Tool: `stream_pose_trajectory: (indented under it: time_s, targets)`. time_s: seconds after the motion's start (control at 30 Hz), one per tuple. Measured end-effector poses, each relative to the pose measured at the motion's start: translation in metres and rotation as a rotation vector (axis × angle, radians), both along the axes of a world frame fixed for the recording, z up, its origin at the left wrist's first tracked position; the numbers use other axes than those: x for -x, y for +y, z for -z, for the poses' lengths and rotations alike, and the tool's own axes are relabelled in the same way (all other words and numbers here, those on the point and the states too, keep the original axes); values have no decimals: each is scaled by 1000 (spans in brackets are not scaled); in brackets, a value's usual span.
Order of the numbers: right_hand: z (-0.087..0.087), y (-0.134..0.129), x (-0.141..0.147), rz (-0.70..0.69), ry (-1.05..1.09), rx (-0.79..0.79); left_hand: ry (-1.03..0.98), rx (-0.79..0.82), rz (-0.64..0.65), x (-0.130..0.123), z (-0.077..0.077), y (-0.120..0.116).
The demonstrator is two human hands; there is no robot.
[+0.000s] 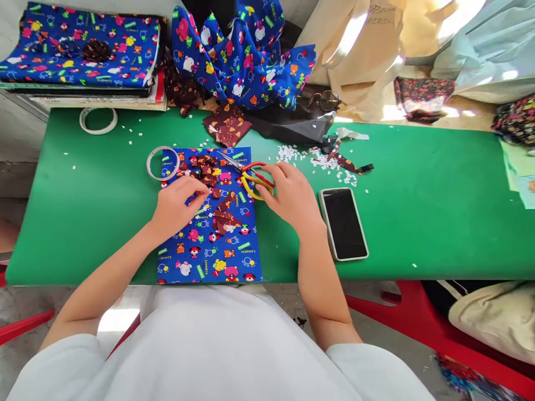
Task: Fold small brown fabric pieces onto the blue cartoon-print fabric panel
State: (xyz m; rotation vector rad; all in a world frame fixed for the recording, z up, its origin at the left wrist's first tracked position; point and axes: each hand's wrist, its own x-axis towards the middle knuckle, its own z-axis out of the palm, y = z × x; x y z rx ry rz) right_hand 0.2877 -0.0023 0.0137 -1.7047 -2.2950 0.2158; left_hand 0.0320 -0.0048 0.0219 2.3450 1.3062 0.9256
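Observation:
A blue cartoon-print cloth lies flat at the table's front edge, with brown patterned fabric scraps on its middle and upper part. My left hand is over the cloth's left side, thumb and fingertips pinched beside the scraps; whatever is between them is too small to make out. Scissors with red and yellow handles are in my right hand, at the cloth's upper right edge. Their blades point up and left, slightly apart. A roll of tape overlaps the cloth's upper left corner.
On the green table, a phone lies right of my right hand. Behind are white paper bits, a folded brown cloth, glasses and bunched blue cloth. Another tape roll and a cloth-covered stack are left.

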Motion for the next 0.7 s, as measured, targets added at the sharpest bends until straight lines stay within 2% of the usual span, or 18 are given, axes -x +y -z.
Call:
stream_pose_trajectory:
  time_s: [0.07, 0.13, 0.23, 0.37, 0.5, 0.7]
  targets:
    - [-1, -19, -17, 116, 46, -36, -57, 102, 2, -3, -1, -8]
    - [3, -42, -43, 289, 108, -109, -108, 215, 5, -3, -1, -14]
    - [16, -82, -92, 564, 157, -173, -197, 362, -32, 1, 3, -17]
    - [44, -132, -139, 793, 293, -28, -279, 482, -32, 1, 9, -19]
    - [64, -160, -148, 925, 393, 72, -294, 551, 4, -3, 11, -23]
    - [77, -164, -139, 1107, 301, 60, -302, 585, 43, -4, 15, -26]
